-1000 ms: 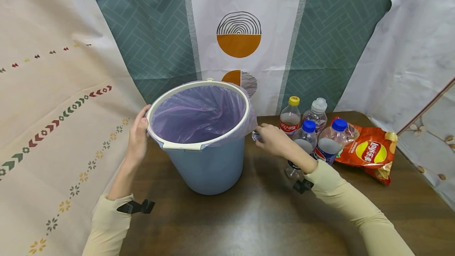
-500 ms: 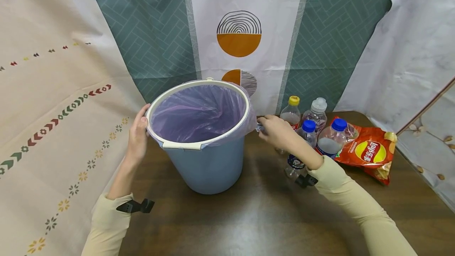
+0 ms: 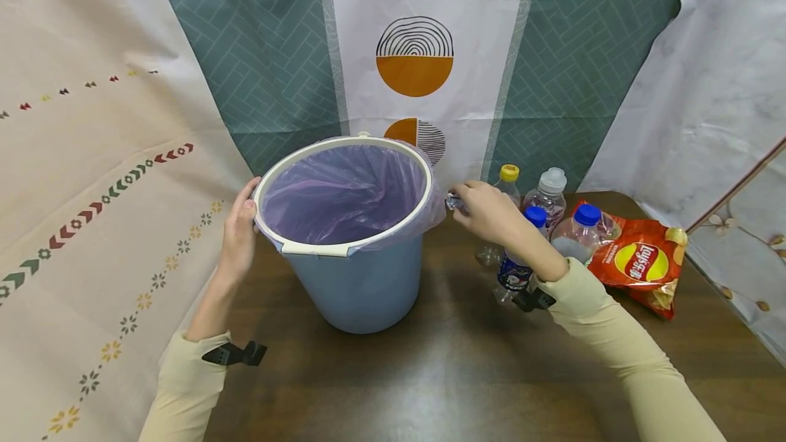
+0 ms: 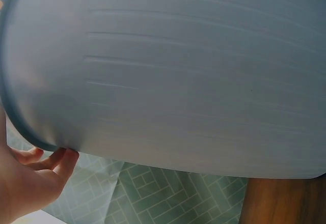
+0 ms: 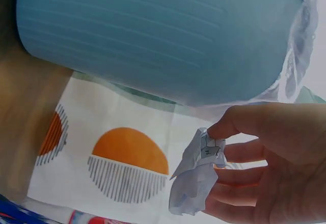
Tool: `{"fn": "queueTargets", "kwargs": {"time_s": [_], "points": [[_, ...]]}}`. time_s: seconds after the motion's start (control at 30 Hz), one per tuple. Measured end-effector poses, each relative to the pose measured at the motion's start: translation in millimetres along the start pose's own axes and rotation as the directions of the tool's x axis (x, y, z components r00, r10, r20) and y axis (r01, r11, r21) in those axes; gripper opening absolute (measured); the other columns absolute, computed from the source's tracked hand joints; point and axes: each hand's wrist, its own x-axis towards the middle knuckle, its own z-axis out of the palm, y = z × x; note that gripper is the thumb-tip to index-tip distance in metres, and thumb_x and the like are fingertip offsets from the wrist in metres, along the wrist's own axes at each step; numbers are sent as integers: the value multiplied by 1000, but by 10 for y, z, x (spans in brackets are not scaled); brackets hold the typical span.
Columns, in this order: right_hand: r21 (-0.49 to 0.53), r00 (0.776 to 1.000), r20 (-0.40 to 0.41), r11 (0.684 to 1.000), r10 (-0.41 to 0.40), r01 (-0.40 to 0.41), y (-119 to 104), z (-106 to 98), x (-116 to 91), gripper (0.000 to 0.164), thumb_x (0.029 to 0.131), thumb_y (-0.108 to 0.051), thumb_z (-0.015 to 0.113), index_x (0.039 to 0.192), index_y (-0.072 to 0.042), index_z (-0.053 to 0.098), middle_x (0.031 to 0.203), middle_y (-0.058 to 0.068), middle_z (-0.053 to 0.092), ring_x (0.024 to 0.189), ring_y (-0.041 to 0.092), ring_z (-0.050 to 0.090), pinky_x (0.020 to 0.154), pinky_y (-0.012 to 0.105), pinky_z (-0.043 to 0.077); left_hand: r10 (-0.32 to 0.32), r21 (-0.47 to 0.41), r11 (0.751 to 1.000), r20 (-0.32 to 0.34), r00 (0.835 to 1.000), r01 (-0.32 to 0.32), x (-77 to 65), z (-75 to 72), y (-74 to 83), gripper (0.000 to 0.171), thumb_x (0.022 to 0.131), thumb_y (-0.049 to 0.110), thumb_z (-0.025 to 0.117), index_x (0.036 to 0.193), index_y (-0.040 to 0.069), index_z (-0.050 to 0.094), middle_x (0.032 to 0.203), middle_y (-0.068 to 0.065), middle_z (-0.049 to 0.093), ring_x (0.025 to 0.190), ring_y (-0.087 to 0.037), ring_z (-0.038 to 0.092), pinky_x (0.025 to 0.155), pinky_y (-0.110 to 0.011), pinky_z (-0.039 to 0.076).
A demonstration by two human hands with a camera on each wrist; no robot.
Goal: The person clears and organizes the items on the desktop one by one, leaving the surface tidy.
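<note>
A light blue bin [image 3: 362,292] with a white rim and a thin purple liner bag [image 3: 331,196] stands upright on the table. My left hand [image 3: 238,237] grips the bin's rim at the left; in the left wrist view its bent fingers [image 4: 63,163] meet the rim. To the right of the bin, my right hand [image 3: 488,213] pinches a crumpled piece of white paper [image 5: 196,170], which has small dark print. The paper is at about rim height, outside the bin, with a small gap to the liner's edge.
Several plastic bottles stand right of the bin, among them a yellow-capped bottle [image 3: 509,174], a clear bottle [image 3: 551,196] and a blue-capped bottle [image 3: 580,230]. My right forearm partly covers them. A red chip bag [image 3: 641,258] lies beyond. Patterned cloth [image 3: 264,53] hangs behind the brown table [image 3: 399,387].
My right hand has moved slightly right and up, away from the bin, with the paper still pinched. The left hand and the bin stay in place.
</note>
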Motion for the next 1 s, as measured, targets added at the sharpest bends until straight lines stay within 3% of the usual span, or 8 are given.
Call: {"fn": "queueTargets", "kwargs": {"time_s": [0.33,0.5,0.8,1.0], "points": [[8,998,-61,1000,-16,16,28,-191,52,37,91,-15,56,124,0,60,115,18,65,101,32,64,82,46,54,9,0,1000,0,1000,-9,-1,4,-7,49,100,22,30,147,12,41,123,-1,54,96,-5,59,79,-12,52],[14,997,-78,1000,-19,21,15,-275,84,36,92,-15,55,124,1,61,112,18,66,100,32,64,84,45,54,12,-7,1000,4,1000,-12,4,-2,-13,49,100,22,31,147,11,40,123,-2,54,96,-5,59,78,-12,52],[54,993,-115,998,0,7,-55,-456,120,37,91,-18,55,125,-3,61,115,16,65,97,31,64,81,47,55,7,-65,998,45,999,-4,-9,-17,12,52,100,22,34,148,4,35,139,-14,44,106,-6,56,84,-12,52],[83,991,-135,996,-7,18,-112,-575,152,38,92,-19,56,127,-4,61,122,15,64,102,31,64,86,47,54,-5,-57,998,48,999,8,-8,-24,23,52,100,22,35,149,5,34,139,-13,43,107,-6,56,85,-13,52]]}}
